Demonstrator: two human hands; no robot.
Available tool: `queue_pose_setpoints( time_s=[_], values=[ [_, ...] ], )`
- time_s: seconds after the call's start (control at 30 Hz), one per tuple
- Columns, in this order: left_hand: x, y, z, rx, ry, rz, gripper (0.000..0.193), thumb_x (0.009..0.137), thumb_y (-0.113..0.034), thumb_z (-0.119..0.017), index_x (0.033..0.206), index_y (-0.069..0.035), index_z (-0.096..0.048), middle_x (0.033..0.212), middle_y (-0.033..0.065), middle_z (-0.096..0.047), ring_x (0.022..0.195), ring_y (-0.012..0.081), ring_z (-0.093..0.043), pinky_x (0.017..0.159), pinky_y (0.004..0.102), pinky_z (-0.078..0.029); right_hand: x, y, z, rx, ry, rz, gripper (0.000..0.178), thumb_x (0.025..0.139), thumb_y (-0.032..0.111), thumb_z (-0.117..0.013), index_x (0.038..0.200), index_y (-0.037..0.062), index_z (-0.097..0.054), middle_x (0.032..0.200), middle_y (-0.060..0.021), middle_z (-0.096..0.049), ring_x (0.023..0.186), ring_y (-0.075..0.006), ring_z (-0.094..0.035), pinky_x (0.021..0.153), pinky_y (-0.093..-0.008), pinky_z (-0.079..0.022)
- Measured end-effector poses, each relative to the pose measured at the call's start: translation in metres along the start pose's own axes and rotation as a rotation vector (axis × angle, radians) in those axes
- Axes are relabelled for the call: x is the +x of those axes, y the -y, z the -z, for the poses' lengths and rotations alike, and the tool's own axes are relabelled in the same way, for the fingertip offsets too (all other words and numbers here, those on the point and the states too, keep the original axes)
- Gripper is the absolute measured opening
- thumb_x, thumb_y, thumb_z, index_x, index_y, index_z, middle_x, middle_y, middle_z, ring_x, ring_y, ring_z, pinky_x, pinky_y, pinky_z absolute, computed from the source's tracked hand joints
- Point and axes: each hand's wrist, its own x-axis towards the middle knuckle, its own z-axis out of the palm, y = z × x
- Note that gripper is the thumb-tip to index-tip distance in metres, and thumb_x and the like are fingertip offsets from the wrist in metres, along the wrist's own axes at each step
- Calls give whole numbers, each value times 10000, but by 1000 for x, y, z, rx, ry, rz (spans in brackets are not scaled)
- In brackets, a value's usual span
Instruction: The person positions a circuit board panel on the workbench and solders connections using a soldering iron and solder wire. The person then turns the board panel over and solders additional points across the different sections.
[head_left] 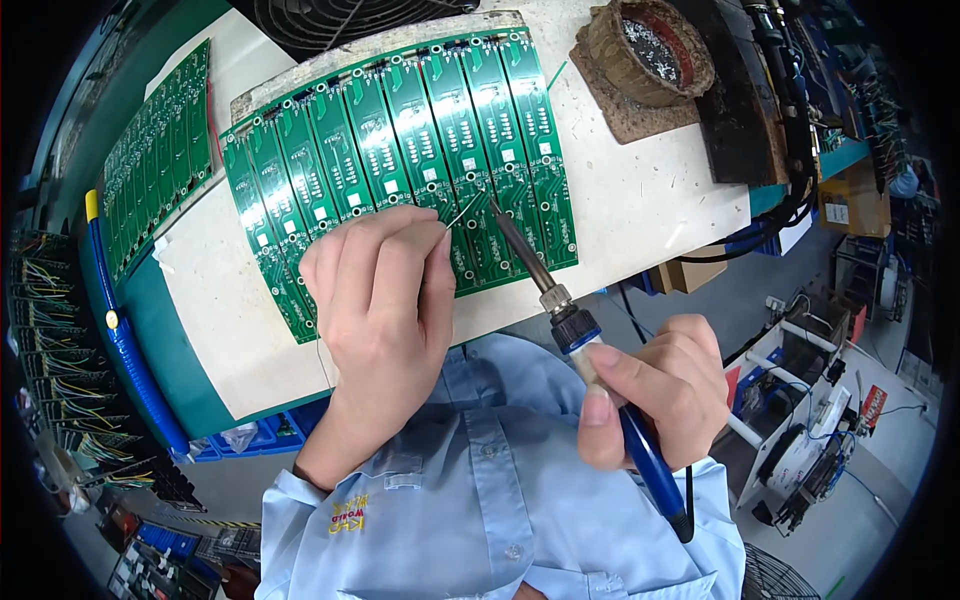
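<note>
A green panel of joined circuit boards (pixel 408 140) lies before me on a white work surface. My right hand (pixel 665 390) grips a soldering iron (pixel 575 330) with a blue handle, its tip at the panel's lower right part. Pinched in my left hand (pixel 385 275) is a thin solder wire (pixel 462 212), its end reaching close to the iron's tip. The left hand's fingers are closed and hover over or rest on the panel's lower edge; which of these I cannot tell. A loose length of wire hangs beside my left wrist.
Another green circuit board panel (pixel 160 155) lies at the left. A round brown pot (pixel 650 52) with bits of metal stands at the far right. A black fan grille (pixel 340 18) is at the back. A blue tool with a yellow end (pixel 135 340) lies along the left edge.
</note>
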Motion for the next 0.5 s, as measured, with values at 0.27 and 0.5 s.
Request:
queue_pose_setpoints(
  time_s=[0.27,0.5],
  values=[
    [-1,0,0,-6,6,-1,190,695,19,-620,869,-52,-589,934,31,-590,799,185,-512,776,301,-354,-3,-5,-10,-20,-6,33,175,634,106,-655,797,49,-678,527,37,-472,408,-90,-358,499,-206,-349],
    [-1,1,0,-7,13,-17,186,703,13,-620,875,-51,-590,935,32,-578,797,184,-501,771,303,-351,1,5,-11,-106,13,36,137,663,103,-644,785,49,-674,536,30,-474,416,-91,-357,487,-203,-331]
  ],
)
